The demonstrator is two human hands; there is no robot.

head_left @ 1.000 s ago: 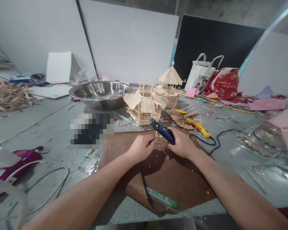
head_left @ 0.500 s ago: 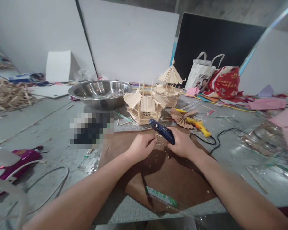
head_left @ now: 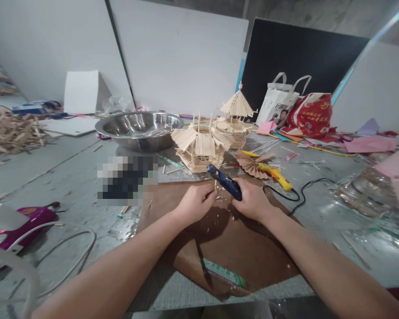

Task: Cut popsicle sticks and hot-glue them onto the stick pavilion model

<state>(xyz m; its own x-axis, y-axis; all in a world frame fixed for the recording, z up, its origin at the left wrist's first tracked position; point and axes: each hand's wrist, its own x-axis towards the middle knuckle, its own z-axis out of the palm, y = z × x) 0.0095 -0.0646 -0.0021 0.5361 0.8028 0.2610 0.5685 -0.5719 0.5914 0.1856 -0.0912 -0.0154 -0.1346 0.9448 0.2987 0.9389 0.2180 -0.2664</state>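
Observation:
My left hand is closed, pinching a short thin wooden stick upright between thumb and forefinger. Wrapped around a dark blue hand tool, which looks like a cutter, is my right hand. The tool slants up and left, its head close above the stick; whether they touch I cannot tell. Below both hands lies a brown paper sheet with small wood chips on it. Just beyond stands a pavilion model of wooden sticks, and behind it a second one with a pointed roof.
A steel basin stands at the back left. To the right are a folded paper fan, a yellow glue gun with its cord, and a clear container. A wood stick pile and a purple device are left.
Hardly anything differs. Both hands keep almost the same place, with the stick and blue tool shifted only very slightly.

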